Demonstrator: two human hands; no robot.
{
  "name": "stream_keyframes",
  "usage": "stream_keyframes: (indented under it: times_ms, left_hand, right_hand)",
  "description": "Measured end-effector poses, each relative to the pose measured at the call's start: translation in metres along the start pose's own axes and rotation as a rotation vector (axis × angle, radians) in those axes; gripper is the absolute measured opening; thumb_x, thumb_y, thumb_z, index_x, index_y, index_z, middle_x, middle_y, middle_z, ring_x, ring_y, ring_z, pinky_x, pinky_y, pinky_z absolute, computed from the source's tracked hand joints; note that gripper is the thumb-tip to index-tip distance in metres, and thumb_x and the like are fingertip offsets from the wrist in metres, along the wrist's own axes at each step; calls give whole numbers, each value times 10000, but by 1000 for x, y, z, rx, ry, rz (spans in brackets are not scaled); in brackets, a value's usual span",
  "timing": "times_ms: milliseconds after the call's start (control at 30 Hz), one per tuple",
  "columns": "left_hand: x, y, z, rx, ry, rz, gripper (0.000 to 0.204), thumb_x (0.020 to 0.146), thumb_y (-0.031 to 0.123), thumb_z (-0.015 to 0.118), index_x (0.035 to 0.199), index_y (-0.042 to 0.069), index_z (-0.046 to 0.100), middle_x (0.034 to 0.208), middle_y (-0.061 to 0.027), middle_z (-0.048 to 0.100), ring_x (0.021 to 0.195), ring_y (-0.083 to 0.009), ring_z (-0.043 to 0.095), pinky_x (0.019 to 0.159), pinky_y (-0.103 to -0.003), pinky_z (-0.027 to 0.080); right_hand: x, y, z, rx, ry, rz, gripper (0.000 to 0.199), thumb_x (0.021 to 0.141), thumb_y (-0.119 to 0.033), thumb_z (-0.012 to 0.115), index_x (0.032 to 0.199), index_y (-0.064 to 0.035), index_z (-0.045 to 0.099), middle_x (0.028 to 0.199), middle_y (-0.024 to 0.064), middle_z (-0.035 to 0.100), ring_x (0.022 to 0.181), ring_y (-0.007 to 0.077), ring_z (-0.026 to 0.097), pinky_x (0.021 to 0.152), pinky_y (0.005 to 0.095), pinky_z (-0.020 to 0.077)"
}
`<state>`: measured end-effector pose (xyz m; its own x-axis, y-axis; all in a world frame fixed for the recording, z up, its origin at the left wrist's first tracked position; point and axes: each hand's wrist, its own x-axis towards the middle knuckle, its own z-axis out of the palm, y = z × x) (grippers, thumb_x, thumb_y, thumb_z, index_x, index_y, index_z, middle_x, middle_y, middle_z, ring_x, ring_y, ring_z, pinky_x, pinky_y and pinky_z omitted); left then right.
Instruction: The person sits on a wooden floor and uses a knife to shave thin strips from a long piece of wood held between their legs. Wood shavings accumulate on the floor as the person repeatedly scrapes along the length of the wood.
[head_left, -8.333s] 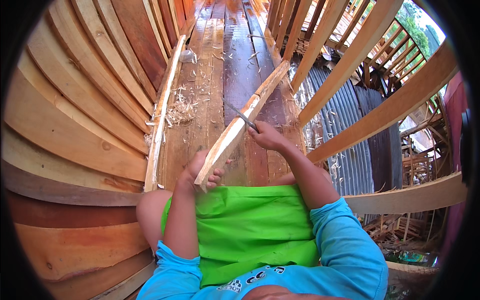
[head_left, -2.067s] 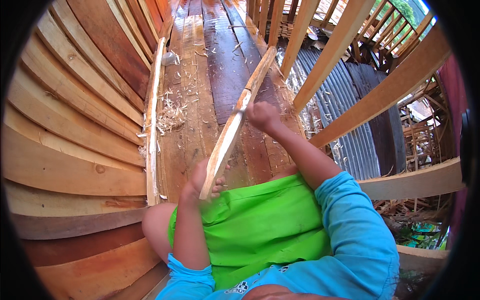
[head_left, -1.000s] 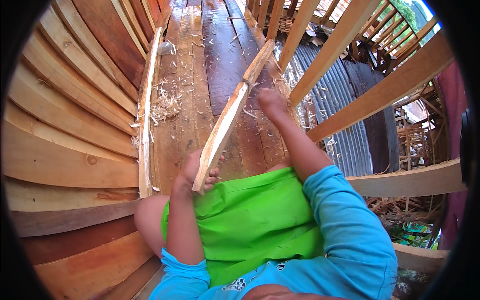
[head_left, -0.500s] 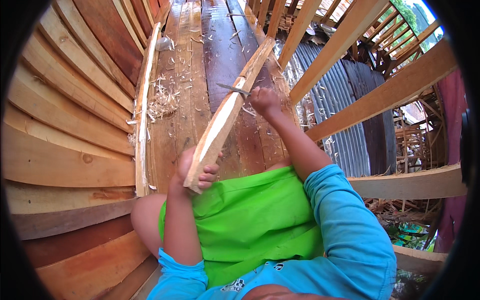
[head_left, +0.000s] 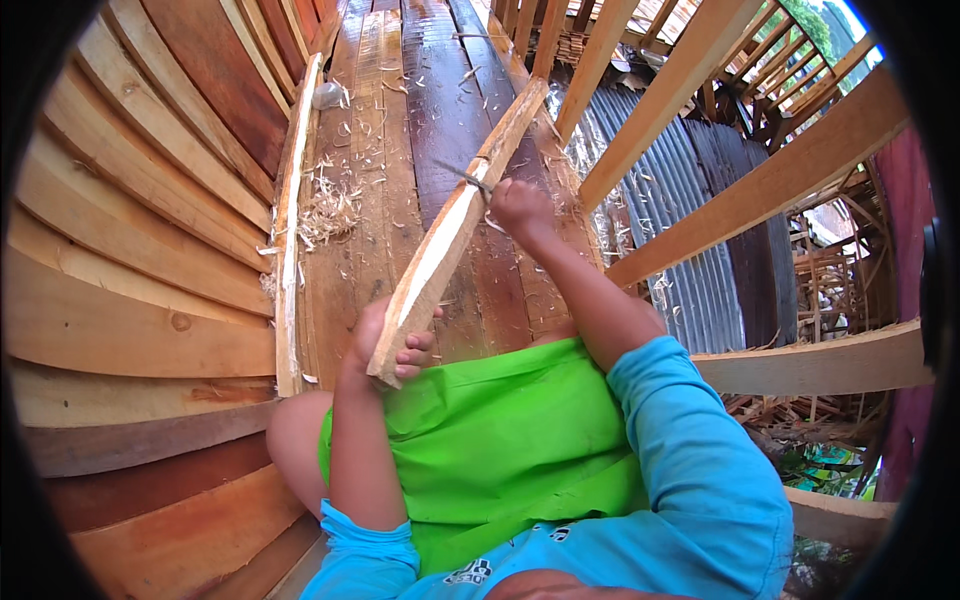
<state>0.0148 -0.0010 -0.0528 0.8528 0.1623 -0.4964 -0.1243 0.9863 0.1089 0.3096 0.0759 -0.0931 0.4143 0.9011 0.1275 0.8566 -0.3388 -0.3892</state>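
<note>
My left hand [head_left: 385,345] is wrapped around the near end of a long wooden slat [head_left: 455,225], which slants away from my lap over the floor planks [head_left: 370,180]. My right hand [head_left: 520,205] is fisted on a small blade [head_left: 462,177] laid against the slat's edge farther up. Pale shavings [head_left: 325,210] lie beside a loose strip [head_left: 290,230] to the left.

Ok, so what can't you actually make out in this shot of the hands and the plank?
Head view only:
- The tool in the right hand: thin, dark, too small to identify; the fist hides its handle.
- The left hand: its palm is hidden behind the plank.
- The plank's far end: it blends into the floorboards.
- The legs: covered by green cloth.
</note>
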Motion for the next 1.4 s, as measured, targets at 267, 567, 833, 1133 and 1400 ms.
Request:
stream_keyframes:
  times_ms: [267,567,833,1133,1400]
  left_hand:
    - [-1,4,-5,39,28,14,484,934,486,337,1141,80,502,607,-46,433,396,-148,377,349,-298,330]
    - [-1,0,1,80,87,15,470,933,475,351,1119,75,512,592,-41,432,390,-142,379,356,-298,338]
    - [-1,0,15,162,96,21,498,933,504,347,1128,81,522,594,-45,444,398,-153,409,361,-303,343]
    - [-1,-1,14,126,136,7,520,933,527,342,1124,80,526,599,-49,444,408,-160,385,365,-309,324]
    - [-6,0,7,77,104,28,511,951,484,320,1131,49,518,603,-69,445,409,-165,396,354,-304,317]
  right_hand:
    - [-14,-21,-13,28,47,-187,496,914,-334,407,615,-6,629,673,261,633,644,443,639,682,543,518]
    - [23,17,14,-89,193,-256,456,868,-329,404,619,-63,678,618,219,633,593,395,654,602,493,538]
    - [39,23,-15,-145,392,-39,558,953,-396,366,639,-58,680,601,196,637,555,380,641,570,494,524]
    - [46,54,-10,-40,93,228,666,982,-478,249,917,17,689,904,275,676,849,434,665,792,525,514]
    - [35,24,-26,458,-239,71,463,972,-435,497,857,-14,649,709,108,620,659,199,601,668,369,477]
